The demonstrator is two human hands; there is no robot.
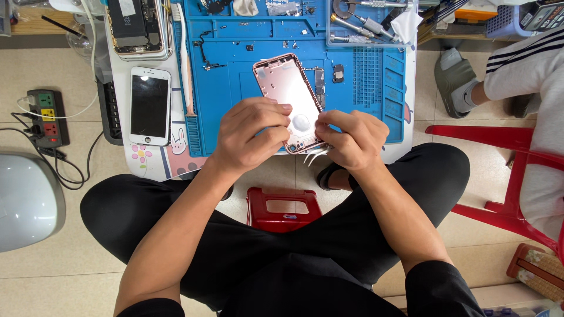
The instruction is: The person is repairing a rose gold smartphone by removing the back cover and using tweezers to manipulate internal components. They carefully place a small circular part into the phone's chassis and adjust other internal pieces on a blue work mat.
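Left hand: the left hand (249, 136) is closed around the near left edge of the pink phone housing (289, 94), fingers curled over its inner face, thumb toward the middle.
Right hand: the right hand (351, 138) pinches the near right corner of the housing, fingertips pressed together at the edge; thin white tweezers (315, 156) stick out from under it toward the near left.
Phone housing: an empty rose-pink rear shell, inner side up, tilted with its far end over the blue work mat (376, 82) and its near end at the table's near edge, between the two hands.
Mat: blue, with moulded compartments, lying on the white table (154, 164); small dark parts and a thin cable lie on it far left of the housing.
White phone: a white-fronted phone (150, 105) with a dark screen lies flat on the table, well left of the housing.
Opened phone: another opened phone (136, 26) lies at the far left, insides showing.
Tool tray: a clear tray (367, 23) with metal tools sits at the far right of the mat.
Floor left: a power strip (47, 117) with cables.
Near: a red stool (284, 209) between the person's knees.
Right: a red plastic chair (505, 170), and another person's sleeve (523, 70) with stripes.
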